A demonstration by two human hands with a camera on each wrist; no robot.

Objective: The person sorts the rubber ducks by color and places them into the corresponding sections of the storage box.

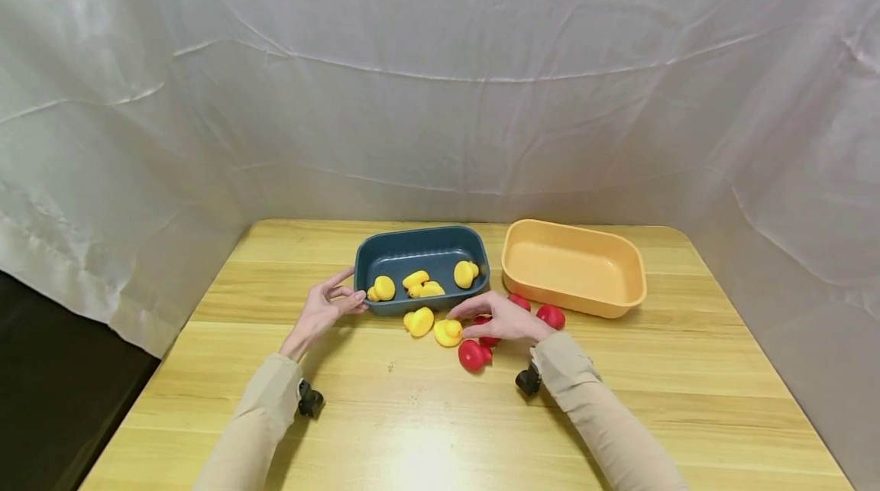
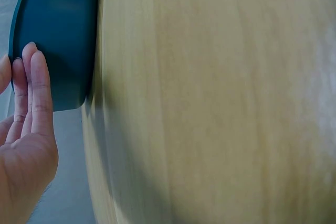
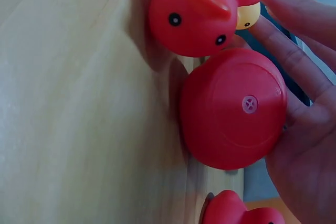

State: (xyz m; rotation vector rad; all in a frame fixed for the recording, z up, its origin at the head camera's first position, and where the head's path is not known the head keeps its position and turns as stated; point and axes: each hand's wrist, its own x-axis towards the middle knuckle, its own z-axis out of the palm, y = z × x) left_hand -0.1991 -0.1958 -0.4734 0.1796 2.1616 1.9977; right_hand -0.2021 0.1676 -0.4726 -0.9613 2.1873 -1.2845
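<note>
My left hand [image 1: 321,313] is at the left end of the dark blue bin [image 1: 423,233], its straight fingers [image 2: 41,93] against the outer wall and the thumb at the rim. Several yellow rubber ducks [image 1: 464,274] lie inside the bin. On the table before it sits a yellow duck [image 1: 448,333], with the thumb and index fingertips of my right hand [image 1: 505,319] spread on both sides of its head. Another yellow duck [image 1: 422,321] lies just left of it. A red duck [image 3: 233,111] shows its base beneath my right palm, and a second red duck [image 3: 191,17] is beside it.
An orange-yellow bin [image 1: 525,281] with nothing inside stands at the back right. Two red ducks lie along its near side, one of them a red duck [image 1: 551,315] right of my hand. The wooden table [image 1: 385,415] ends at a pale curtain [image 1: 440,132] behind the bins.
</note>
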